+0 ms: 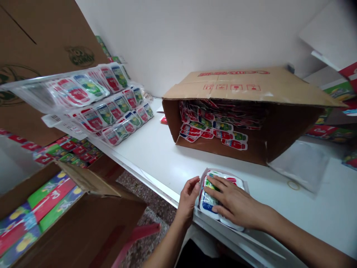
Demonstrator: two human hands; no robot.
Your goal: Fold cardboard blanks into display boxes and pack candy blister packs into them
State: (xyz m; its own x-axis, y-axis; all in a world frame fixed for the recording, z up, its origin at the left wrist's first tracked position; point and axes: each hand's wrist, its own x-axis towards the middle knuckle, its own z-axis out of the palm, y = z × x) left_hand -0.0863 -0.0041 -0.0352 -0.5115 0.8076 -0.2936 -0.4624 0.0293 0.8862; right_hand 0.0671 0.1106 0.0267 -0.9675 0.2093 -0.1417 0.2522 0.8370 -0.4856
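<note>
Several bottle-shaped packets [209, 206], red, green and blue with white borders, are packed in a small open box [245, 186] at the table's front edge. Across their top lies my right hand [234, 203], palm down with its fingers spread. My left hand [189, 199] is at the box's left side, fingers curled and thumb against the wall. Behind them, a large cardboard carton [220, 87] rests on its side, its mouth facing me. Many similar packets [221, 136] are stacked and scattered inside it. My right hand hides part of the small box.
On the left, clear trays [83, 128] hold rows of packets at the white table's [156, 160] edge. An open carton [111, 219] of printed boxes [52, 201] stands below. A clear plastic bag [302, 163] and rubber band [293, 185] lie right.
</note>
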